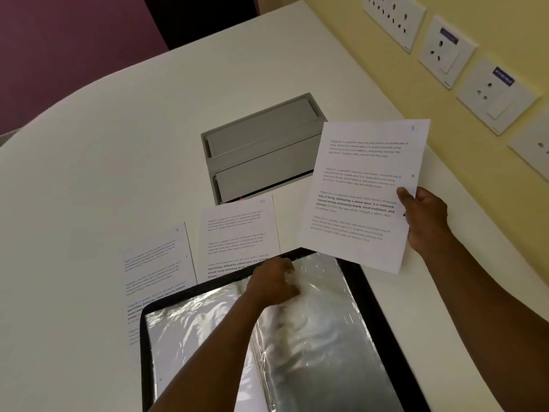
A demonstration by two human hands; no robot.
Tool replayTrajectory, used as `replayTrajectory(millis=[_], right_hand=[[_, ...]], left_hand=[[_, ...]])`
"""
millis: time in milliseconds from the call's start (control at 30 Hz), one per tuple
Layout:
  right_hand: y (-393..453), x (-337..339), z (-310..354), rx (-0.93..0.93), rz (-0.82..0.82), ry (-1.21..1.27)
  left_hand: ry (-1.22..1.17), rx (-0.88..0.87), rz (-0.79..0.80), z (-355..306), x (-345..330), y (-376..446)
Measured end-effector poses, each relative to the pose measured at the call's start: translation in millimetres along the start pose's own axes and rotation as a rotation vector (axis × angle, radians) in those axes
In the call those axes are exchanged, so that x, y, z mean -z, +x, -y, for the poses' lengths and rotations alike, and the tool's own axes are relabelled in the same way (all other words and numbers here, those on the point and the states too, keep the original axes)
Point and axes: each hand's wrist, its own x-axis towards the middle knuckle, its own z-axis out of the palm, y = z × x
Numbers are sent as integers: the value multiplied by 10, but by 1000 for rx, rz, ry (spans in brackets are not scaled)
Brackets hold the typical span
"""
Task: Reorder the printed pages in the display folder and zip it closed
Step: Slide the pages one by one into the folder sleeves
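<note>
Right hand [426, 217] fingers pinching printed page [361, 191], left hand [274, 285] fingers gripping clear sleeve [315, 295]

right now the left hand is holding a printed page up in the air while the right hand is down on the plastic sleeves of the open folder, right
Not quite: the hands are swapped. In the head view the right hand holds the printed page up in the air, while the left hand is down on the plastic sleeves of the open folder.

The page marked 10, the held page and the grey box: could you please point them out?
Page marked 10 [237, 230], head view, its printed middle.
Held page [361, 191], head view, its centre.
Grey box [261, 156], head view, its top.
</note>
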Motion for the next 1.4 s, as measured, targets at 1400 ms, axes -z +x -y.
replayTrajectory(millis=[1400], right_hand=[[-233,-1527,-377,-91,473,-48]], left_hand=[[-119,-43,-280,43,-32,-215]])
